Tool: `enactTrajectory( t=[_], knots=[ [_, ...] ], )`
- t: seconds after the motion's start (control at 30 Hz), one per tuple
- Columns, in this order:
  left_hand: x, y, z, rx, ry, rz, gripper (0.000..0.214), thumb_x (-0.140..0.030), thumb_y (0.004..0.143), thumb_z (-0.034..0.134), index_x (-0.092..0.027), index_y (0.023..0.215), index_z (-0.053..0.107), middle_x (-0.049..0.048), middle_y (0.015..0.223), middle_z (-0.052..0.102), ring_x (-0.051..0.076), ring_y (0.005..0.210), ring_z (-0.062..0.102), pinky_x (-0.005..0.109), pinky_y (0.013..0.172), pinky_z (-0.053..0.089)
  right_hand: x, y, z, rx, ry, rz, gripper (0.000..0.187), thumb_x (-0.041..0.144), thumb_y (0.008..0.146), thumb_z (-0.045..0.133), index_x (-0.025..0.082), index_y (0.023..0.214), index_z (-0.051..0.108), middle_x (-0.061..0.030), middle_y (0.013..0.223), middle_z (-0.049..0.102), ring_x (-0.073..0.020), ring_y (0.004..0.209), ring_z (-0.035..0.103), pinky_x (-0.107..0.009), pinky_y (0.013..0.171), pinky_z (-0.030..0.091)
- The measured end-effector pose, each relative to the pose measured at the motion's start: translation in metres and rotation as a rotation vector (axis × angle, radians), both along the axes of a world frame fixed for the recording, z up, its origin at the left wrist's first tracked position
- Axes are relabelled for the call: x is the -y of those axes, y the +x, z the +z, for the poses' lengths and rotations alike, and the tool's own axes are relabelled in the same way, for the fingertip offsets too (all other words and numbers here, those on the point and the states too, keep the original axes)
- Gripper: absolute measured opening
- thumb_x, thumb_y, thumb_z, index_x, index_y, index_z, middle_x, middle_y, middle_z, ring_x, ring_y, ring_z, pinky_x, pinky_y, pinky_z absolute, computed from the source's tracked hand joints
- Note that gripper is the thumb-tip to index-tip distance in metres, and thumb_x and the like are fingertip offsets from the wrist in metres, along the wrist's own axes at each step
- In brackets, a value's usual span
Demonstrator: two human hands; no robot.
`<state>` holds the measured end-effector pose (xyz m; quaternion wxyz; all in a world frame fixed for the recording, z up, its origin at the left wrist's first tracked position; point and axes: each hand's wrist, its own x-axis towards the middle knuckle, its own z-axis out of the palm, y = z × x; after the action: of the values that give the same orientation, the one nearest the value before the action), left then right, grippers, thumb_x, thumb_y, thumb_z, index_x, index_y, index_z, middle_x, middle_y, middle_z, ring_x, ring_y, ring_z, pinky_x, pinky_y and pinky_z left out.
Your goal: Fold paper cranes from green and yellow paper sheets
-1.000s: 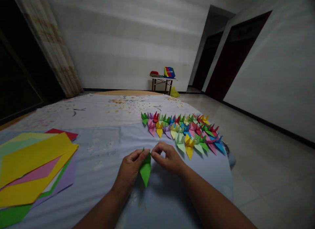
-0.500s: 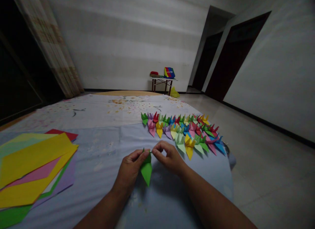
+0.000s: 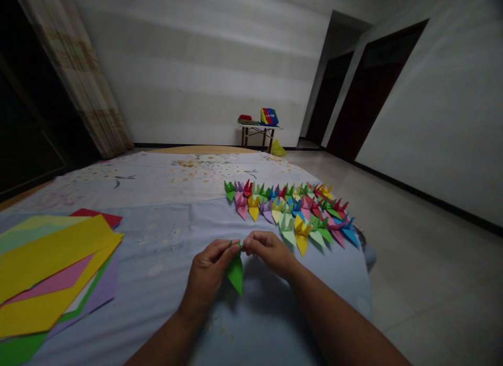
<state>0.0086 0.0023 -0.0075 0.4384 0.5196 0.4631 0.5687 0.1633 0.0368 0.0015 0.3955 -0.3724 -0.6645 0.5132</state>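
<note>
Nearest the camera, two bare forearms are seen reaching forward over a light blue sheet spread on a bed. The left hand is closed around the upper part of a green folded paper, with thumb and fingers pressed against its left edge. The right hand is curled, and the paper's top tip is pinched between its thumb and forefinger. The green folded paper is held between the two hands, just above the sheet, with its pointed lower end directed down and towards the camera. To the left, well apart from the hands, a loose stack of coloured paper sheets is laid flat on the blue sheet; yellow sheets are seen on top, with pink, purple, green and red edges showing beneath. Beyond the right hand, a cluster of folded paper cranes in many colours is set out in overlapping rows near the right edge of the bed. Farther on, the bed is covered by a white patterned cloth. A pale tiled floor is seen to the right. Against the far wall a small counter is placed, on which a multicoloured box and a red object are set, and a yellow bag is seen on the floor beside it. A patterned curtain is hung at the far left, and dark doorways are seen at the right.
</note>
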Motion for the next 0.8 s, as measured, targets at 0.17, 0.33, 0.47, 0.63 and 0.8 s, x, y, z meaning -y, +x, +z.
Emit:
enactTrajectory(
  t=[0.17,0.33,0.47,0.63,0.8],
  knots=[
    [0.0015,0.0007,0.0018,-0.053,0.04,-0.008,0.017,-0.034,0.069,0.069,-0.021,0.078,0.074,0.0046,0.082,0.07,0.019,0.08,0.063,0.027,0.073,0.049,-0.0002,0.0002,-0.0001,-0.074,-0.077,0.006,0.023,0.035,0.075,0.058,0.016,0.062,0.056,0.0037,0.057,0.052,-0.0077,0.052,0.042,-0.021,0.054,0.033],
    [0.0006,-0.0009,0.0008,-0.089,0.083,-0.025,0.014,-0.032,0.07,0.069,-0.023,0.079,0.074,0.004,0.084,0.07,0.019,0.082,0.063,0.028,0.077,0.049,-0.0008,0.0001,0.0002,-0.107,-0.09,0.008,0.02,0.031,0.074,0.058,0.015,0.062,0.055,0.0045,0.056,0.05,-0.0074,0.052,0.041,-0.021,0.055,0.032],
    [-0.0011,-0.0013,-0.0016,-0.073,0.088,-0.02,0.014,-0.032,0.069,0.07,-0.022,0.078,0.073,0.004,0.083,0.07,0.019,0.081,0.063,0.028,0.077,0.049,-0.0011,-0.0002,-0.0006,-0.096,-0.094,0.003,0.019,0.031,0.073,0.058,0.015,0.062,0.055,0.0048,0.056,0.05,-0.0073,0.052,0.041,-0.021,0.054,0.033],
    [0.0003,0.0006,-0.0006,-0.057,0.062,-0.009,0.015,-0.034,0.069,0.069,-0.022,0.077,0.073,0.0048,0.084,0.07,0.02,0.082,0.063,0.03,0.078,0.049,-0.0003,0.0,-0.0011,-0.053,-0.056,0.0,0.019,0.031,0.076,0.056,0.016,0.065,0.054,0.004,0.058,0.049,-0.0078,0.054,0.042,-0.021,0.055,0.034],
    [0.0016,0.0011,0.0013,-0.013,0.028,0.035,0.017,-0.034,0.067,0.071,-0.022,0.078,0.074,0.0045,0.085,0.07,0.02,0.082,0.063,0.028,0.075,0.05,0.0002,0.0023,-0.0014,-0.015,0.19,-0.078,0.012,0.028,0.077,0.057,0.017,0.076,0.056,0.0019,0.067,0.052,-0.0098,0.063,0.047,-0.023,0.061,0.039]
  ],
)
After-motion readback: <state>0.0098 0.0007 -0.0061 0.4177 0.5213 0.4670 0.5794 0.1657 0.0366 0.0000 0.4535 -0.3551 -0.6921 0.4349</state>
